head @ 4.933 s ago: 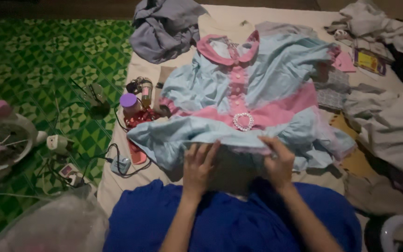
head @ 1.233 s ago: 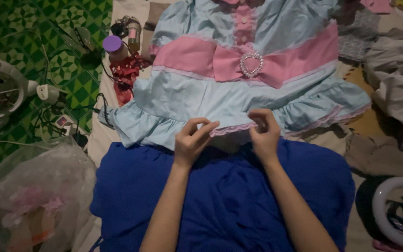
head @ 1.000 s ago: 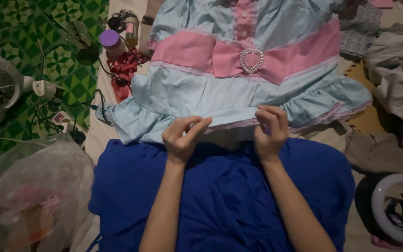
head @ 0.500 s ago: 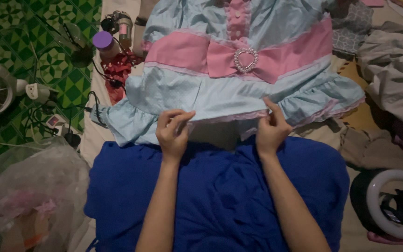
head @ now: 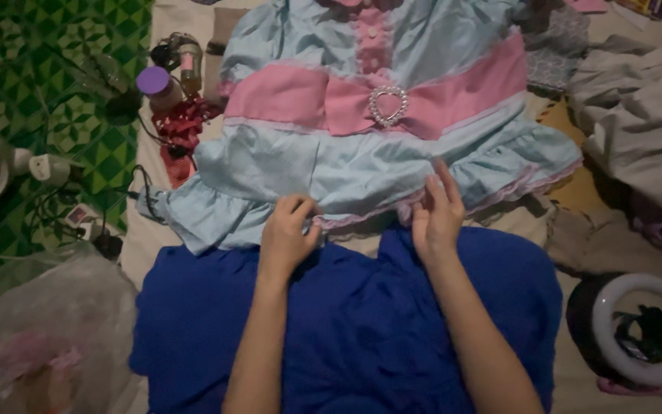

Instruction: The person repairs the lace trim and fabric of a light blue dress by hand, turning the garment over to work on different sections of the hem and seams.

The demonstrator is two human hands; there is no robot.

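Left of the work lies a clutter of cables and a purple-capped bottle (head: 155, 83) near the hem; the left hand (head: 289, 236) pinches the ruffled hem of the light-blue cotton dress with pink waistband (head: 362, 161), spread flat on the bedding; the right hand (head: 438, 215) rests open-fingered on that hem, gripping nothing; judged early, hem barely lifted, bodice untouched; grey garments (head: 637, 130) crowd the right edge; open room remains over the blue skirt (head: 354, 322).

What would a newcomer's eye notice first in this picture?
First, the pale blue dress spread flat at the top centre, with a pink waistband and a heart buckle in its middle. Next, the left hand and right hand, both at the dress's lower hem, above blue cloth. A white ring lies at the lower right.
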